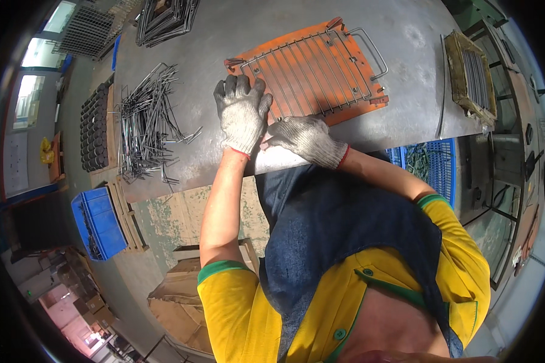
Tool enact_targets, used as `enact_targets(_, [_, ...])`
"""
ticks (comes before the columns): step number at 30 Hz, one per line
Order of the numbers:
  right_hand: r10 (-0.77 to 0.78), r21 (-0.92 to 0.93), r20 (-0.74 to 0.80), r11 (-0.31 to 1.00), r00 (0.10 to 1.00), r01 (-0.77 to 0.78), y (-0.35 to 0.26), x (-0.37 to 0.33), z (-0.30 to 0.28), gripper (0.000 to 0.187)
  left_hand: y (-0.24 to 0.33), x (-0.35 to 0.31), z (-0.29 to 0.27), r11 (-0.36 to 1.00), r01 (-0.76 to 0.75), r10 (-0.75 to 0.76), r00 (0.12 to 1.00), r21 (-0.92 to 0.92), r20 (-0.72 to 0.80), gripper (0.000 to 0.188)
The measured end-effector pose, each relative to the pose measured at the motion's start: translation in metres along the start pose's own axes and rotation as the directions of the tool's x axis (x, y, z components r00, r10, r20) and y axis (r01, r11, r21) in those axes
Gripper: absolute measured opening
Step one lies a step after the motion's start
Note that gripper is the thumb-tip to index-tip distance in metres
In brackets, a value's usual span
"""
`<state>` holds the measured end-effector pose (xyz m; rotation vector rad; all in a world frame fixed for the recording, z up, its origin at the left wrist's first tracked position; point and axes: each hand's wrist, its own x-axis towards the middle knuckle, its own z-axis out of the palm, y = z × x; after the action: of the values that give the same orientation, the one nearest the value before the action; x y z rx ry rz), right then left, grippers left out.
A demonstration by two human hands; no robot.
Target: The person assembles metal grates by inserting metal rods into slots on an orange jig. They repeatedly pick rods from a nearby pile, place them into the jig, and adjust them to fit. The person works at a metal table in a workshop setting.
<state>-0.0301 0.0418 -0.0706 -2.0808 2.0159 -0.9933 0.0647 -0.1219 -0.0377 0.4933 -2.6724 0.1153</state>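
A wire rack (309, 71) of thin parallel rods lies on an orange fixture plate (360, 69) on the metal table. A bent wire handle (378, 51) sticks out past the plate's right end. My left hand (242, 112), in a grey-and-white work glove, rests with fingers stretched over the plate's left end. Beside it, my right hand (309, 139), gloved alike, reaches leftward at the plate's near-left corner. Its fingers are bent together there; what they grip, if anything, is hidden. Small clamps (334, 23) sit at the plate's corners.
A loose pile of bent wires (148, 115) covers the metal table's (206, 39) left side. Wire frames (166, 21) are stacked at the back left. On the right stands a box of rods (475, 75). Blue crates (100, 224) flank the table below.
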Motion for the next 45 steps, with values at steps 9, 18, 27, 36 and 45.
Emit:
enact_targets(9, [0.134,-0.051,0.316,0.991,0.939,-0.124,0.001,0.014,-0.039,0.023,0.003,0.0,-0.002,1.0,0.014,-0.014,1.0,0.005,-0.001,0.029])
enact_targets(18, [-0.033,-0.052,0.408,0.997,0.912,0.06,0.002,0.01,-0.04,0.028,0.011,0.002,-0.009,0.961,0.214,-0.211,0.977,-0.176,0.038,0.034])
enact_targets(27, [0.068,0.042,-0.007,0.997,0.998,-0.068,0.06,-0.063,-0.05,0.042,-0.029,-0.04,-0.008,0.551,0.745,-0.695,0.659,-0.377,0.287,0.057])
enact_targets(36, [0.147,0.23,0.002,0.963,0.989,-0.143,0.038,-0.052,-0.059,0.04,-0.001,-0.036,-0.021,0.168,0.886,-0.605,0.439,-0.433,0.664,0.051])
enact_targets(45, [0.135,-0.135,0.109,0.984,0.985,-0.119,0.04,-0.043,-0.035,0.046,-0.007,0.035,-0.02,0.94,0.295,-0.312,0.946,0.17,0.083,0.047])
